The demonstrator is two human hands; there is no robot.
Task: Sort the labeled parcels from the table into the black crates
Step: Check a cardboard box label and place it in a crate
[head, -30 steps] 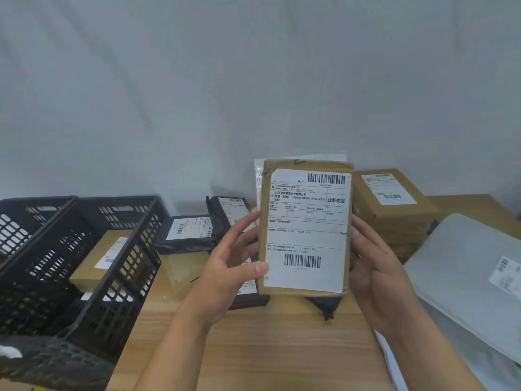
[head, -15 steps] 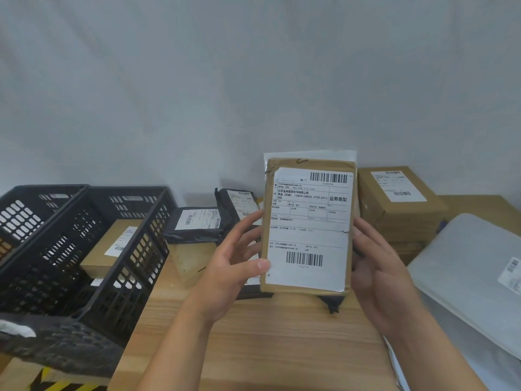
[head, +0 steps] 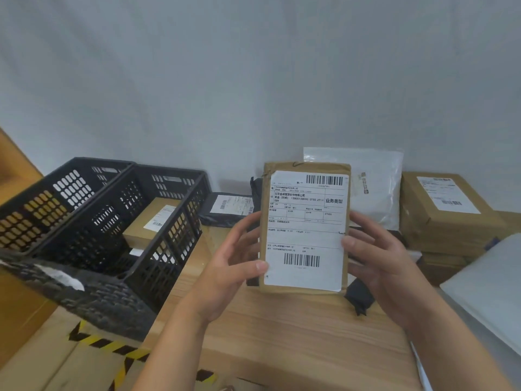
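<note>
Since a moment ago the black crates (head: 174,241) have slid rightward in view, left of the worktop (head: 282,334). Upright above it, label facing the camera, the brown labeled parcel (head: 306,230) is pinched between the left hand (head: 234,266) and right hand (head: 377,261), thumbs in front.

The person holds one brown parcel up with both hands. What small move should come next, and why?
Probably carry the brown parcel leftward to the black crate beside the table. The left hand and the right hand hold it upright, label facing the camera, and that crate already holds a similar brown box.
</note>
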